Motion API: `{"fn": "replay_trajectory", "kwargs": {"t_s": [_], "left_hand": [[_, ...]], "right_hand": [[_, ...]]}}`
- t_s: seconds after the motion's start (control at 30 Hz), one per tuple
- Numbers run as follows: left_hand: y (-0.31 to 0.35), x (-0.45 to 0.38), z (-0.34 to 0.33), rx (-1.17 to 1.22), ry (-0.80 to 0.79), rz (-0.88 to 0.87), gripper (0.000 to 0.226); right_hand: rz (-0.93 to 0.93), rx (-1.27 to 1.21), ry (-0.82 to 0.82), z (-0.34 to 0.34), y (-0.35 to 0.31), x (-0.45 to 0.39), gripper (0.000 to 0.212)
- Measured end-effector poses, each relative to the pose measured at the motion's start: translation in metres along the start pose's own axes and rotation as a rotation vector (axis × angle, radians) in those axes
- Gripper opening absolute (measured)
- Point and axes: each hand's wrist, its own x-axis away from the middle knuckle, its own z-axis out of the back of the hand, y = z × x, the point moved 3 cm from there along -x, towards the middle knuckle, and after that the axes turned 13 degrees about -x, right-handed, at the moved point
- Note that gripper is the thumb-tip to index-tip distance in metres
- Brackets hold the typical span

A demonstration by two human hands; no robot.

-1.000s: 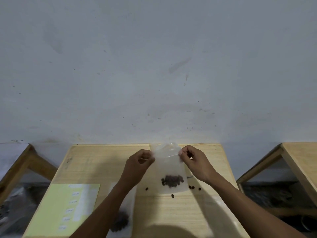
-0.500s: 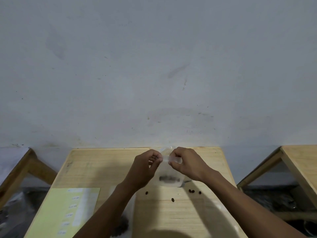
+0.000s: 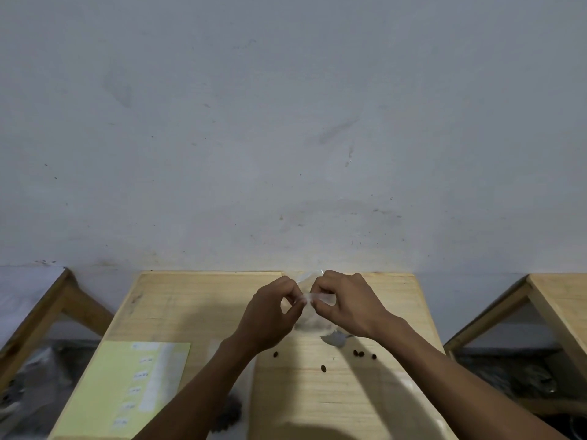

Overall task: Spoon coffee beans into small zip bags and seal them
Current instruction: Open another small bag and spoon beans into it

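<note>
The grey wall [image 3: 286, 122] fills most of what I see, and below it my wooden table [image 3: 197, 306] runs back to meet it, with another wooden frame off to each side. On the table's near left lies a pale yellow sheet [image 3: 108, 392] with small white labels on it. My two forearms reach in from the bottom edge and meet over the far middle of the table. My left hand [image 3: 270, 315] and right hand [image 3: 346, 304] are close together, each pinching the top edge of the small clear zip bag [image 3: 309, 296], thumbs and fingertips closed on the strip between them. The rest of the bag hangs below my knuckles, mostly hidden behind them. A spoon [image 3: 335, 338] bowl shows just under my right wrist. A few loose coffee beans [image 3: 359, 353] lie scattered on the wood nearer to me, apart from both hands.
</note>
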Motion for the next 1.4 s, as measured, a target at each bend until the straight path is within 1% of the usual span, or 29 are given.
{"fn": "replay_trajectory", "kwargs": {"t_s": [0.07,0.17,0.27,0.33,0.4,0.5,0.57,0.63,0.73,0.8,0.87,0.93,1.0,1.07,1.1,1.13,1.23,1.3,1.4], "left_hand": [[-0.002,0.001,0.001,0.019,-0.003,0.002,0.017],[-0.007,0.002,0.010,0.083,0.012,0.017,0.017],[-0.020,0.006,0.023,0.088,0.037,0.085,0.021],[-0.026,0.011,0.028,0.082,0.022,0.130,0.025],[-0.030,0.016,0.028,0.094,0.006,0.161,0.024],[-0.031,0.020,0.028,0.157,-0.029,0.206,0.012],[-0.031,0.024,0.029,0.234,-0.043,0.255,0.009],[-0.030,0.030,0.030,0.285,-0.044,0.280,0.008],[-0.033,0.042,0.030,0.295,-0.025,0.308,0.009],[-0.039,0.051,0.030,0.338,-0.016,0.361,0.011],[-0.048,0.061,0.032,0.414,-0.019,0.437,0.016],[-0.055,0.072,0.034,0.488,0.000,0.502,0.021],[-0.063,0.082,0.035,0.513,0.024,0.561,0.021],[-0.072,0.093,0.036,0.521,0.039,0.624,0.015],[-0.078,0.100,0.035,0.510,0.027,0.654,0.012],[-0.085,0.108,0.033,0.484,-0.004,0.683,0.013],[-0.109,0.137,0.025,0.279,-0.120,0.755,0.028],[-0.120,0.154,0.019,0.159,-0.121,0.779,0.031],[-0.130,0.169,0.012,0.020,-0.092,0.818,0.032]], "right_hand": [[0.016,0.039,-0.017,0.001,-0.002,0.000,0.015],[0.011,0.056,-0.037,0.006,-0.003,0.001,0.010],[-0.019,0.016,-0.005,0.017,0.004,0.005,0.012],[-0.028,-0.017,0.002,0.020,0.008,0.007,0.012],[-0.034,-0.062,-0.001,0.016,0.008,0.008,0.011],[-0.098,-0.246,-0.006,0.009,0.007,0.008,0.012],[-0.156,-0.383,-0.017,0.003,0.006,0.009,0.013],[-0.191,-0.488,-0.014,-0.006,0.003,0.010,0.016],[-0.245,-0.658,0.008,-0.022,-0.003,0.012,0.021],[-0.292,-0.777,0.012,-0.035,-0.005,0.012,0.014],[-0.338,-0.844,-0.021,-0.052,-0.005,0.013,0.009],[-0.394,-0.858,-0.061,-0.070,-0.004,0.015,0.003],[-0.455,-0.881,-0.098,-0.090,-0.005,0.016,0.006],[-0.521,-0.931,-0.100,-0.109,-0.008,0.017,0.008],[-0.549,-0.951,-0.088,-0.118,-0.010,0.017,0.009],[-0.578,-0.964,-0.070,-0.127,-0.011,0.017,0.009],[-0.680,-0.987,-0.001,-0.157,-0.009,0.020,0.007],[-0.735,-0.951,0.056,-0.175,-0.005,0.025,0.011],[-0.731,-0.853,0.093,-0.201,-0.002,0.032,0.012]]}}
